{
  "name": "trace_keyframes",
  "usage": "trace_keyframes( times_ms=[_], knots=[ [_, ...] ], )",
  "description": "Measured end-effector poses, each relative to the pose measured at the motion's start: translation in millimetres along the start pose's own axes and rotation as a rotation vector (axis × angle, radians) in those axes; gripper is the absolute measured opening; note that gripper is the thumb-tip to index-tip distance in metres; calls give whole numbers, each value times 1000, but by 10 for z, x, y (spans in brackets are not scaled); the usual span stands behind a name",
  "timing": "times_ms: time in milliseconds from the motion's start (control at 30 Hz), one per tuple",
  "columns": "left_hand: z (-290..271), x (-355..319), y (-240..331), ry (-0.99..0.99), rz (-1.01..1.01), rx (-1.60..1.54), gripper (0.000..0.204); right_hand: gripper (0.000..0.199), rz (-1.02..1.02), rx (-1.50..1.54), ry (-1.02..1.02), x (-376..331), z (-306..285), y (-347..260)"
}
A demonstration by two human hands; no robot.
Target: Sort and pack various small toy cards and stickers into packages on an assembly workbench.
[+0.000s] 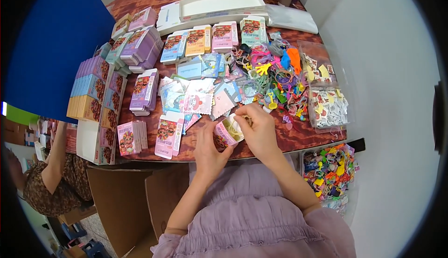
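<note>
Near the table's front edge my left hand (208, 149) is closed around a small pink printed box (226, 135), tilted with its mouth toward my right hand. The fingers of my right hand (257, 129) pinch a pale yellowish cord (246, 120) at the box's opening. Part of that cord hides behind my fingers, and what lies deeper in the box cannot be seen. Just beyond my hands lies a loose pile of small printed sachets (197, 103). To its right is a heap of colourful small plastic toys and cords (280, 80).
Flat pink boxes (169, 135), stacked purple boxes (143, 90) and a white tray of packed boxes (88, 139) stand to the left. Clear bins of small packets (329, 106) and toys (330, 169) are at right. A cardboard carton (119, 197) sits below the table. A co-worker (56, 178) is at far left.
</note>
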State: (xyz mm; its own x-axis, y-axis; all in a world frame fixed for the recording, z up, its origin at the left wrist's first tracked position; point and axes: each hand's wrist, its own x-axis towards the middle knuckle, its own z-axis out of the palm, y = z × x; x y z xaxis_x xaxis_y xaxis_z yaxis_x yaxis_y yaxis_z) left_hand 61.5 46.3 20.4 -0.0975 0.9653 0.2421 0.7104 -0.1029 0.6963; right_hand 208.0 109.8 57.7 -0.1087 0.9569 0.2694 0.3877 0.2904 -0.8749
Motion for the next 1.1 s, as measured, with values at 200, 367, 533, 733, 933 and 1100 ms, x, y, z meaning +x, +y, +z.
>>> trace_keyframes(
  times_ms=[200,367,533,733,933,1100],
  knots=[
    [-1,20,7,5,-23,-37,72,15,-31,1,-124,-34,-53,-199],
    [-36,16,-3,39,-31,-65,68,17,-113,-10,-18,-74,-176,-57],
    [-55,40,16,16,-20,-45,68,25,2,-434,161,146,-481,757],
    [-48,25,-23,-60,-15,-146,74,32,41,-561,181,297,-406,987],
    [-47,-65,-85,-197,-262,-644,75,26,104,-478,105,301,-567,1006],
    [-63,-44,-95,-200,-162,-531,74,9,213,110,221,163,-612,341]
  ],
)
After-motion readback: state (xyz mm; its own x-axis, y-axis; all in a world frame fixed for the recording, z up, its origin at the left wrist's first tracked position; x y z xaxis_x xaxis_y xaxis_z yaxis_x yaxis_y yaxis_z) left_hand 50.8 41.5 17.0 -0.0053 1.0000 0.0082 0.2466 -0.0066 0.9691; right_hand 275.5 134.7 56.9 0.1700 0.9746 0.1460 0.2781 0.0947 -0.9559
